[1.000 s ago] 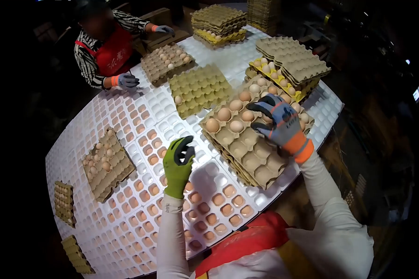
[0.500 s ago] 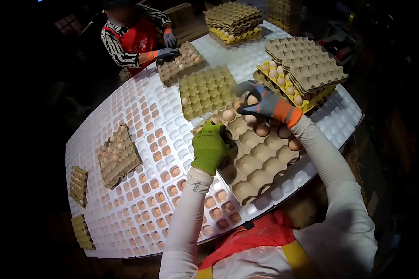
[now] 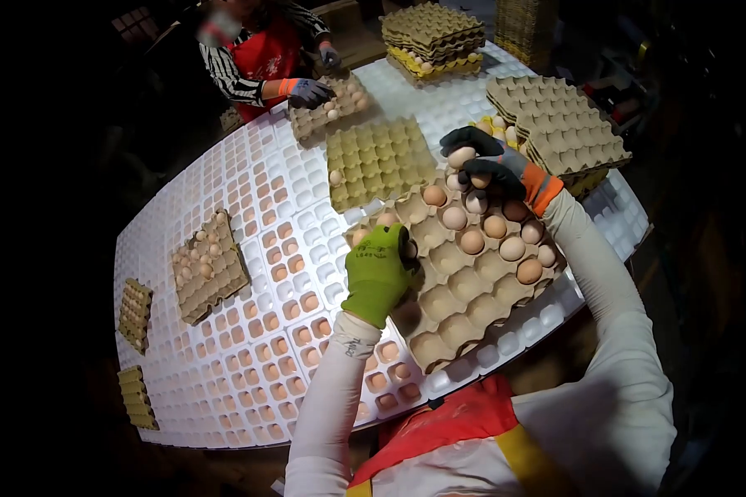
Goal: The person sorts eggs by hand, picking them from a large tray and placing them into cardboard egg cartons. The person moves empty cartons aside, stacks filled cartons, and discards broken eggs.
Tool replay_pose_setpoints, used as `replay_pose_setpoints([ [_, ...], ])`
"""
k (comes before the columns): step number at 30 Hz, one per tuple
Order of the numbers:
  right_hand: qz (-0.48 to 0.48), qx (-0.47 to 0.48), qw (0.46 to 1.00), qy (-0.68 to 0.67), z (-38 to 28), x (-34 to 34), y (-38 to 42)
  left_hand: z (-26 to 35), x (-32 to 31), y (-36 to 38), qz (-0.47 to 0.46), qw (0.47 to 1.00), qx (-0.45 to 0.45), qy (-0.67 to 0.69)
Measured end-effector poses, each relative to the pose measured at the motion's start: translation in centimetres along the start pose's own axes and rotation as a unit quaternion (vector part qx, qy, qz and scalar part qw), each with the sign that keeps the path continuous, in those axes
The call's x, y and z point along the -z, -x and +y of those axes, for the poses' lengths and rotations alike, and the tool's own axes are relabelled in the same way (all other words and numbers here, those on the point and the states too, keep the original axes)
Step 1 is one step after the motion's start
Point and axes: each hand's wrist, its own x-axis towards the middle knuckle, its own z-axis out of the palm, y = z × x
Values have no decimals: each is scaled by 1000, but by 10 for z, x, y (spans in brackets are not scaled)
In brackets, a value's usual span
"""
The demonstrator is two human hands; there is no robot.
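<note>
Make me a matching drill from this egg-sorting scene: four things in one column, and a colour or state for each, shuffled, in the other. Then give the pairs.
Things
1. left hand
2. right hand
3. co-worker's apron
4. olive tray

Colour or state
A. red
B. holds just one egg, at its near left edge
C. in a green glove, resting on the left edge of the brown tray
D. in a grey, black and orange glove, gripping several eggs

Pairs: 1-C, 2-D, 3-A, 4-B
</note>
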Motion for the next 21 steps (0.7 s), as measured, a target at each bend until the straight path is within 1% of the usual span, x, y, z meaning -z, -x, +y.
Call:
replay_pose_setpoints([
  [1,-10,44,971,235,5,4,-9,-5,6,0,-2,998,2,55],
  [2,-21,86,886,456,13,9,-24,-10,11,1,-4,994,4,109],
  [3,-32,125,750,648,22,14,-36,-22,8,4,20,949,81,306],
  [4,-49,30,663,746,5,-14,-36,-38,10,7,30,877,99,469],
  [6,-102,-21,602,791,22,-21,-59,-48,36,17,66,769,185,609],
  [7,-116,-24,602,790,21,-20,-62,-53,43,19,62,801,183,566],
  [8,-133,-26,598,790,16,-21,-64,-71,37,15,34,875,177,449],
  [9,-148,-27,592,792,12,-22,-67,-79,25,18,63,951,108,282],
  [10,-104,17,672,733,18,-14,-66,-58,30,10,88,990,34,103],
  [11,-58,60,742,665,29,6,-61,-42,37,2,36,998,27,-45],
  [12,-14,101,801,589,33,16,-60,-43,28,-2,8,991,55,-119],
  [13,-15,63,877,476,27,12,-56,-42,23,-5,26,988,53,-144],
  [14,-13,23,936,352,17,4,-43,-41,19,-6,41,983,49,-170],
  [15,-7,-20,976,219,9,-6,-27,-42,18,-3,51,988,48,-140],
  [16,1,-60,995,80,7,-11,-15,-42,17,0,61,991,45,-110],
  [17,6,-66,998,20,13,-11,-11,-43,17,1,75,993,40,-80],
  [18,9,-71,997,-41,19,-11,-7,-48,22,5,56,996,67,-1],
  [19,37,-28,998,-41,27,-22,8,-58,25,8,47,972,149,177],
  [20,29,28,999,-16,36,-23,9,-57,31,6,36,910,225,346],
  [21,22,85,996,9,46,-25,11,-53,36,5,74,837,241,486],
])
